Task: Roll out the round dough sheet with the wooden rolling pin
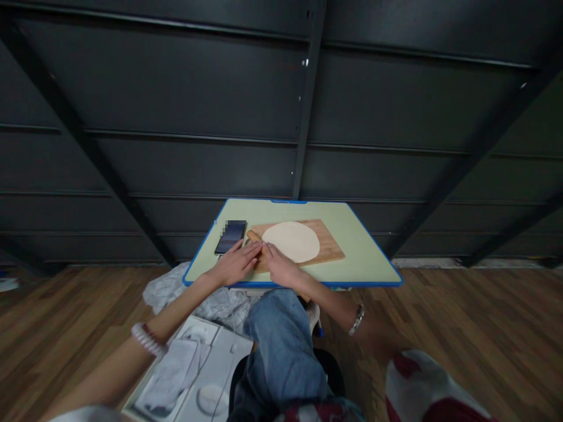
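Note:
A flat round sheet of pale dough (292, 241) lies on a wooden board (329, 240) set on a small green table with a blue rim (369, 258). A wooden rolling pin (254, 237) rests at the board's left edge, mostly hidden under my hands. My left hand (237, 264) lies flat over the pin with fingers stretched out. My right hand (281, 266) lies beside it, fingers extended onto the pin next to the dough's left edge.
A dark phone (230, 237) lies on the table left of the board. A checked cloth (176, 290) and white packaging (206, 369) sit on the wooden floor by my knee in jeans (281, 346). A dark metal wall stands behind the table.

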{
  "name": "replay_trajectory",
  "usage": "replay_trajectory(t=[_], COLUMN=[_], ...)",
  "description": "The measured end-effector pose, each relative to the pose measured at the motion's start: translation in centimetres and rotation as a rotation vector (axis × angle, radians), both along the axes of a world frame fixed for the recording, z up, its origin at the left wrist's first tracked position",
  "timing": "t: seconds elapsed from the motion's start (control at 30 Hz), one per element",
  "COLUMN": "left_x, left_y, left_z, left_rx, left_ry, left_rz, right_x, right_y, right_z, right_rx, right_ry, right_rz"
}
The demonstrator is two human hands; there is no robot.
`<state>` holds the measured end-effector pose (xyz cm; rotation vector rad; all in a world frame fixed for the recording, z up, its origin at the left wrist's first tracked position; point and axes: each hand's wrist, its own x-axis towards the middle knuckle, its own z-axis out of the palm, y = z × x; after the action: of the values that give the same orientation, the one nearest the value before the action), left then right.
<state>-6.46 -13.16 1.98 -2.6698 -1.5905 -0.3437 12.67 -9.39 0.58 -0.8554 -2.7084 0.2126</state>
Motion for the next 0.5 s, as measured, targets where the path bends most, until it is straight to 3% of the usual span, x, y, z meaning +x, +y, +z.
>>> replay_trajectory(t=[0.13,0.27,0.4,0.5], left_x=[-0.2,-0.1,0.5,1.2], left_y=[-0.5,0.1,1.4,2.7], left_z=[-0.5,0.0,0.9,1.3], left_rx=[0.029,0.076,0.087,0.07], left_ry=[-0.001,-0.043,-0.074,-0.059], left_rz=[0.046,0.096,0.112,0.099], right_x=[0.1,1.1,3.1,4.6], right_y=[0.0,0.9,3.6,6.3], right_z=[0.6,2.5,4.3,4.4], right_rx=[-0.036,-0.024,-0.059,-0.121], right_ry=[0.02,0.076,0.11,0.108], right_rz=[0.04,0.05,-0.194,-0.332])
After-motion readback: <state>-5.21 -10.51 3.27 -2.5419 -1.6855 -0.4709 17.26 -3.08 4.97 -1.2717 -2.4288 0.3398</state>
